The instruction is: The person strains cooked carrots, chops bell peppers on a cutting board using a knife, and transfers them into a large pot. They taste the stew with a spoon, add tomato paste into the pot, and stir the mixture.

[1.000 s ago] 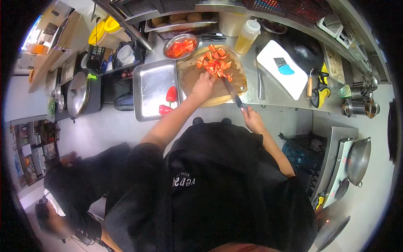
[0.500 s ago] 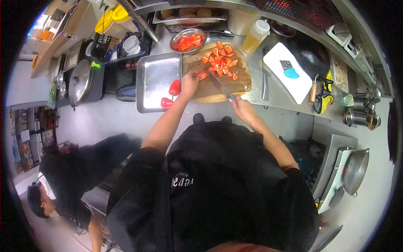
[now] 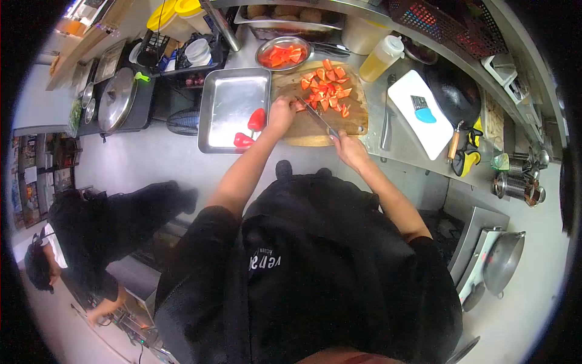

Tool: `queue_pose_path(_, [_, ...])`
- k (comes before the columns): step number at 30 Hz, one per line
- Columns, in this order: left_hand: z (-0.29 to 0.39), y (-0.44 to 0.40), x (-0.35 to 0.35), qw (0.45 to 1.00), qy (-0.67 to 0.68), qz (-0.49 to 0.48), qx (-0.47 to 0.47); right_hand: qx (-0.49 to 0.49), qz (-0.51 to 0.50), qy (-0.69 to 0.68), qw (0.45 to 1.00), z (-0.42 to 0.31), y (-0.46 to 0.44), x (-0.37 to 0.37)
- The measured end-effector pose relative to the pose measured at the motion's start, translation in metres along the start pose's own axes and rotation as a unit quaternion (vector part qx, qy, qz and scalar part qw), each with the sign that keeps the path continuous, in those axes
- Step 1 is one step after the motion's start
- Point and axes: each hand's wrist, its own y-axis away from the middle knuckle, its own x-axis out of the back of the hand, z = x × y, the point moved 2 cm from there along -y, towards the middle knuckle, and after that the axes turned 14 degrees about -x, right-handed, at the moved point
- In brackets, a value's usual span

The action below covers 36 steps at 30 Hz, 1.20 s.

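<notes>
The left hand partly hides the red pepper piece it pinches on the wooden cutting board. The right hand, gripping the knife, covers its handle. Pepper chunks beyond look angular, orange-red.

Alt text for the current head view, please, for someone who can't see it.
The person's right hand holds a knife over a wooden board, while the left hand pinches a red pepper piece by the blade. Cut red pieces lie farther back; a metal tray to the left holds two larger ones.
</notes>
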Motion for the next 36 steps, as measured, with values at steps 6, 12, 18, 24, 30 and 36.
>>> queue_pose_path(6, [-0.005,0.000,-0.003,1.000,0.007,-0.003,0.018,0.014,0.003,-0.009,1.000,0.003,-0.004,-0.004])
queue_pose_path(12, [-0.007,-0.001,-0.002,1.000,0.026,0.010,0.014,-0.007,-0.018,0.007,1.000,-0.002,-0.002,0.004])
queue_pose_path(18, [-0.012,-0.005,-0.004,0.999,0.004,-0.021,0.023,-0.019,-0.038,0.023,0.999,0.001,-0.005,0.003])
queue_pose_path(24, [-0.010,-0.006,-0.001,0.999,0.005,-0.022,0.029,-0.020,-0.047,0.013,0.999,0.002,-0.007,0.001])
queue_pose_path(30, [-0.001,-0.006,0.003,0.999,0.025,0.027,0.005,-0.014,-0.052,0.013,0.998,0.002,-0.008,-0.002])
queue_pose_path(36, [-0.011,-0.004,-0.003,1.000,0.010,0.008,0.003,-0.019,-0.052,0.023,0.998,0.012,-0.025,-0.026])
